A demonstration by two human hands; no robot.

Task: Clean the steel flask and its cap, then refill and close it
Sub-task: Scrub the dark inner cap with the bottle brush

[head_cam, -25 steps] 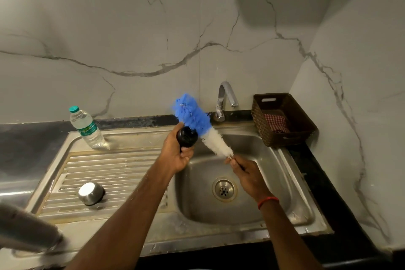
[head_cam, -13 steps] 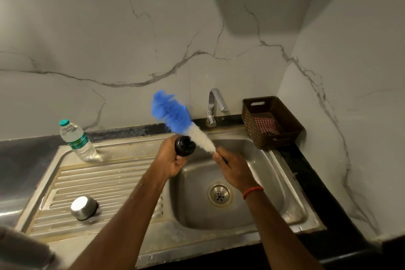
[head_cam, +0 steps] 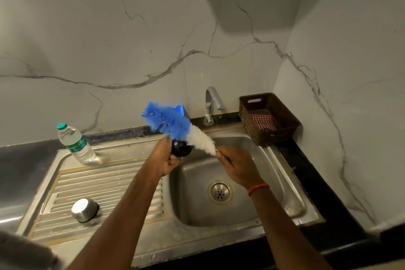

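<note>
While the left hand grips the black cap over the sink, the right hand holds the bottle brush against it.

cap above sink, bottle on drainboard, basket right of tap

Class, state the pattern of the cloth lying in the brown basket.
Red-and-white checked cloth, seen in the head view.

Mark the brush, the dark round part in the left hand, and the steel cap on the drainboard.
brush [head_cam: 169,122]: head view, on the blue bristles.
dark round part [head_cam: 182,149]: head view, on its rounded face.
steel cap [head_cam: 84,209]: head view, on its shiny flat top.
</note>
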